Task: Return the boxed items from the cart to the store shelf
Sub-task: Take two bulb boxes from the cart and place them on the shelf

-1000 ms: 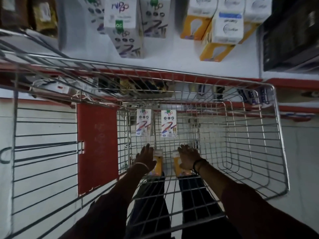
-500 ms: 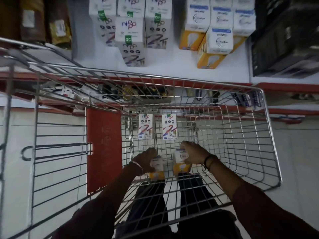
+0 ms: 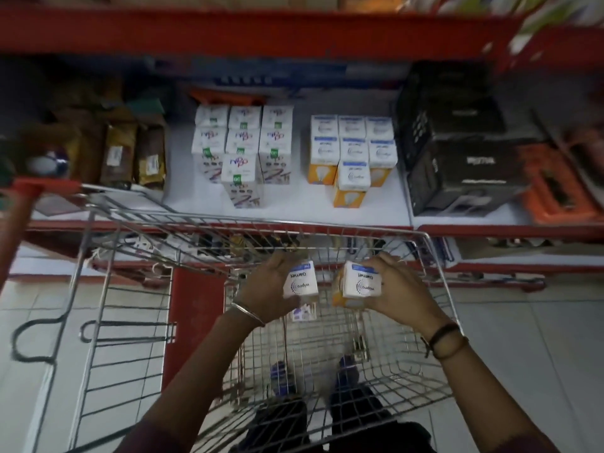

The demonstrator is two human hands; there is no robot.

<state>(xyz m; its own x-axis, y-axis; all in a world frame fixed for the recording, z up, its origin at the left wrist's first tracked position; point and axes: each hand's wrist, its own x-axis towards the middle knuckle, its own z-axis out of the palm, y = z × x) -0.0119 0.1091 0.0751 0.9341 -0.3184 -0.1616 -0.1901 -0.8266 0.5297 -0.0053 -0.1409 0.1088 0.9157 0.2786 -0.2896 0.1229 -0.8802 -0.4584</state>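
Note:
My left hand point(image 3: 265, 291) grips a white and orange bulb box point(image 3: 300, 280) above the wire cart point(image 3: 438, 282). A second bulb box point(image 3: 361, 284) of the same kind is held in my right hand point(image 3: 398, 294). Both boxes are lifted to about the height of the cart's far rim. On the white shelf point(image 3: 294, 204) beyond the cart stand a group of matching bulb boxes point(image 3: 351, 152) and, to their left, a group of white patterned boxes point(image 3: 243, 148). One patterned box point(image 3: 302, 313) shows low in the cart, partly hidden under my left hand.
A black crate point(image 3: 457, 152) and an orange case point(image 3: 555, 188) sit at the shelf's right. Brown packets point(image 3: 130, 155) stand at its left. A red shelf beam point(image 3: 248, 27) runs overhead. The cart's red flap point(image 3: 192, 315) and red handle point(image 3: 19, 210) are at left.
Both hands closed on a bulb box each at the cart's bottom and raised them to rim height. The view tilted up, bringing the shelf into sight.

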